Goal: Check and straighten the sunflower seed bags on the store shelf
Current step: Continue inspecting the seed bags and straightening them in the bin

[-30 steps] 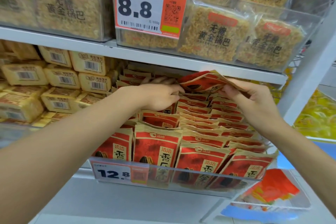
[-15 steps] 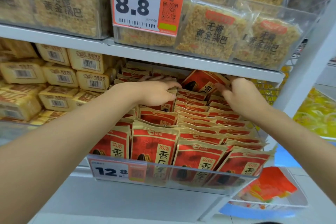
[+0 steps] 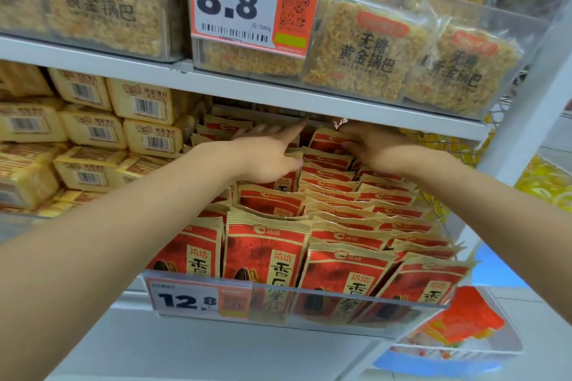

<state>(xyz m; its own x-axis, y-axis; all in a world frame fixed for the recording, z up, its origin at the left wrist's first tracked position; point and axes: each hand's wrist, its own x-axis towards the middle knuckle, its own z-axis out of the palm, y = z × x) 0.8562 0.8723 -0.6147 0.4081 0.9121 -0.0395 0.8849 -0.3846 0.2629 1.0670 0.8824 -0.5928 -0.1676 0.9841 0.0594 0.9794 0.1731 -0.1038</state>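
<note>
The white shelf board [image 3: 247, 90] crosses the whole view, with its left end cut off by the frame and its right end meeting a white upright [image 3: 526, 108]. Below it, the sunflower seed bags [image 3: 266, 250] fill a tray with a clear front lip [image 3: 325, 297]. They stand in four columns, counted by the four front bags. The rows overlap so tightly toward the back that the total cannot be counted, and the rearmost bags are lost in shadow under the board. Above, the rice crust packs [image 3: 365, 52] sit in clear bins. Two face forward on the right with two more behind them, and those on the left run out of frame. The yellow packs [image 3: 145, 102] are stacked to the left of the seed bags, and six of them show barcodes. Both forearms reach in from the bottom corners. The left hand [image 3: 266, 161] lies on the rear bags of the middle columns with its index finger straight, its other fingers hidden behind the bags. The right hand [image 3: 383, 148] is just beside it, apart from it. Its fingers bend over the top edge of a rear bag, and their tips are partly hidden by the board. There are two price tags, one reading 8.8 [image 3: 229, 3] and one reading 12.8 [image 3: 185, 300]. Blurred orange packets [image 3: 464, 318] lie in a lower bin.
</note>
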